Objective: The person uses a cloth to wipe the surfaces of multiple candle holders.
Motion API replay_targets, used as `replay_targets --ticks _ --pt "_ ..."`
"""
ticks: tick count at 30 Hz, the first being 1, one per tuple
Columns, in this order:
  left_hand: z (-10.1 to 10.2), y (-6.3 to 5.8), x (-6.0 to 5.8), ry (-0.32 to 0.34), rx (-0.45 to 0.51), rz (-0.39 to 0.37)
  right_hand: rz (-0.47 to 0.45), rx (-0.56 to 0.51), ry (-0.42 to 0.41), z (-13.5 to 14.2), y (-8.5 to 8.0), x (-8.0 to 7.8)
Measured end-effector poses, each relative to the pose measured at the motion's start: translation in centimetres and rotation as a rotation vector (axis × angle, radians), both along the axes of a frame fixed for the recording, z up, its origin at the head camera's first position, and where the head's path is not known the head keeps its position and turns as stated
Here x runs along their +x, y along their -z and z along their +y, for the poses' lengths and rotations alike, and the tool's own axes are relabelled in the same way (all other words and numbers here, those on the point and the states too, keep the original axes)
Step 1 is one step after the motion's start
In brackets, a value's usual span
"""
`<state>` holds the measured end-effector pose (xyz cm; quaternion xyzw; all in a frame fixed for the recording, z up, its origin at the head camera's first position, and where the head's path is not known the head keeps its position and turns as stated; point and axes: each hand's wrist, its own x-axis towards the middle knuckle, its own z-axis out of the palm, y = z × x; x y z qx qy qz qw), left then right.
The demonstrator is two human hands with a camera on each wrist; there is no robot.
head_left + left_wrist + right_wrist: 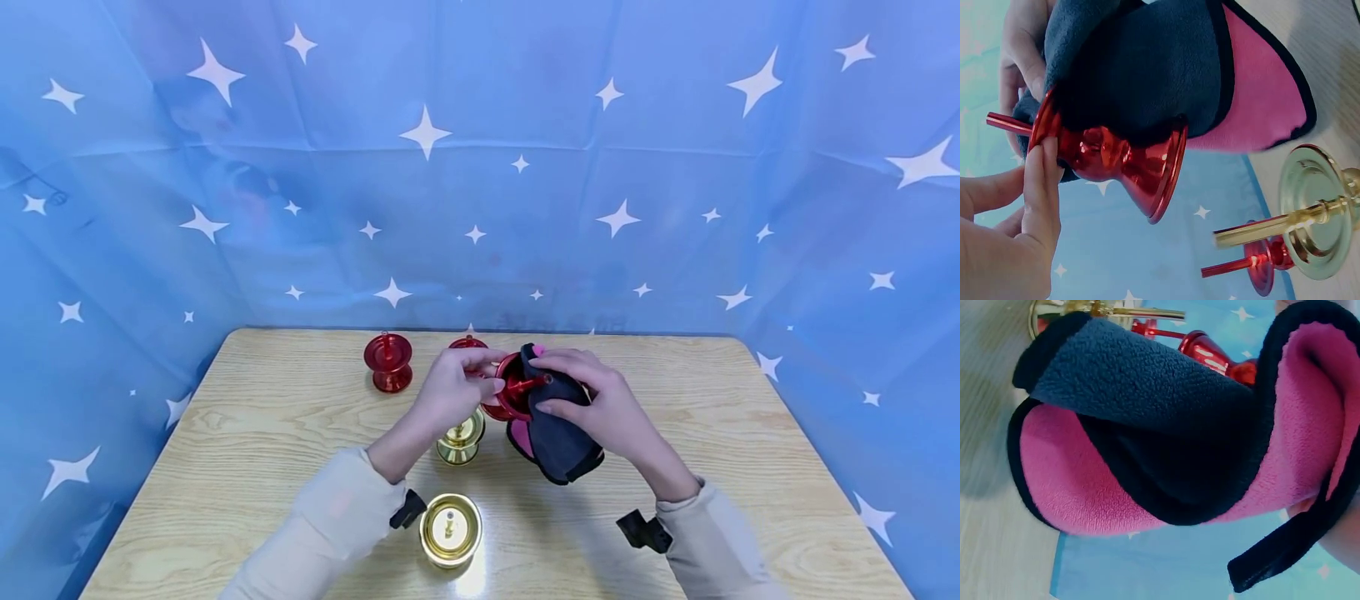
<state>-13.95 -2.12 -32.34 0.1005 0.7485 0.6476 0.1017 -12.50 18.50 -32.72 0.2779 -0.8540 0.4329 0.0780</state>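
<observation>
A blue star-patterned curtain (480, 192) hangs behind a wood-grain counter (750, 433). Over it, a dark-and-pink cloth (558, 437) is gripped by the right hand (592, 387) and lies against a tilted red holder (1147, 165), whose dish rim the left hand (456, 387) pinches. Two other red holders (389, 362), one partly hidden, and two gold holders (451, 531) stand on the counter.

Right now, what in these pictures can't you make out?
Head: most of the rear red candle holder, behind the left hand.
Head: faint marks low on the starred backdrop, too blurred.
Left wrist: foot of the gold candle holder, cut off by the right edge.
Left wrist: one side of the held red candle holder, under the black-edged cloth.
Right wrist: most of the right hand, hidden behind that cloth.
</observation>
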Motion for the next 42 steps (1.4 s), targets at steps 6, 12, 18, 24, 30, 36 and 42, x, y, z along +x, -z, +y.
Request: replay_targets --ticks 6,12,18,24,30,36,42 --pt "0.5 0.0 0.2 -0.023 -0.026 0.015 0.033 -0.01 0.029 -0.5 0.8 -0.1" --pt "0.9 0.3 0.3 -0.041 -0.077 0.037 0.045 -0.051 0.027 -1.0 1.7 -0.3" --pt "0.9 0.6 0.1 -0.052 -0.143 0.084 0.045 -0.075 0.015 -1.1 2.3 -0.4" --pt "1.0 0.6 -0.1 -0.056 -0.16 0.101 -0.011 -0.085 0.03 -1.6 0.7 0.4" --pt "1.1 0.2 0.0 -0.067 -0.184 0.084 -0.021 -0.105 0.005 -0.9 1.3 -0.3" --pt "1.1 -0.1 0.1 -0.054 -0.22 0.104 -0.02 -0.111 -0.052 -0.4 0.9 -0.4" --pt "1.2 -0.2 0.2 -0.038 -0.23 0.09 -0.049 -0.108 -0.104 0.0 0.2 -0.5"
